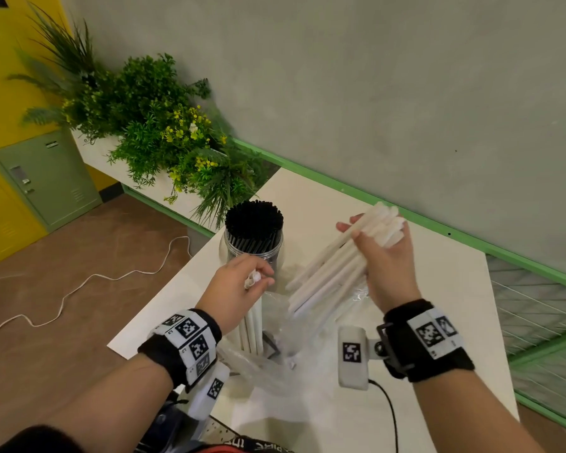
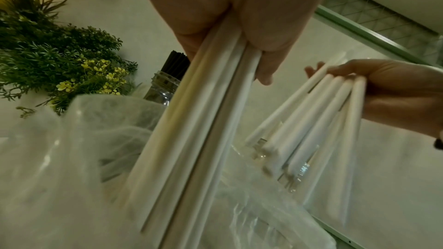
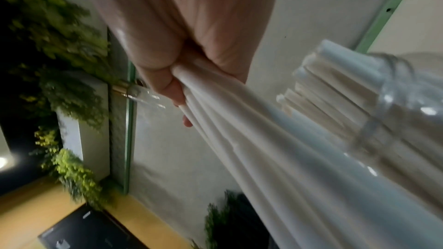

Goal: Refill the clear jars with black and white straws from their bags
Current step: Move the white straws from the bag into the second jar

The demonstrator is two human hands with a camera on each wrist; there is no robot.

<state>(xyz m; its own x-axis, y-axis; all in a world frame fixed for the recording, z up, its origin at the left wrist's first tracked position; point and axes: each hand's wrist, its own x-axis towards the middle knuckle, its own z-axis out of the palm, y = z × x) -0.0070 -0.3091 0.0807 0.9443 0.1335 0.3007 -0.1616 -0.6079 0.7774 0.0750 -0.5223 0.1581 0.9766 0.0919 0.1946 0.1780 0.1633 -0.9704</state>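
My left hand (image 1: 257,276) grips the top ends of a small bunch of white straws (image 1: 253,325) that hangs upright into a crumpled clear plastic bag (image 1: 268,361). My right hand (image 1: 378,243) holds a larger, fanned bunch of white straws (image 1: 330,268) tilted over a clear jar (image 1: 360,294), which the straws and hand mostly hide. In the right wrist view that jar (image 3: 397,113) has white straws inside it. A second clear jar (image 1: 254,243), packed with black straws, stands behind my left hand. In the left wrist view my left hand's straws (image 2: 203,120) run down into the bag (image 2: 72,158).
Everything sits on a white table (image 1: 438,289) against a grey wall with a green rail. A planter of green plants (image 1: 164,132) stands beyond the table's far left corner. A white cable (image 1: 79,289) lies on the brown floor to the left.
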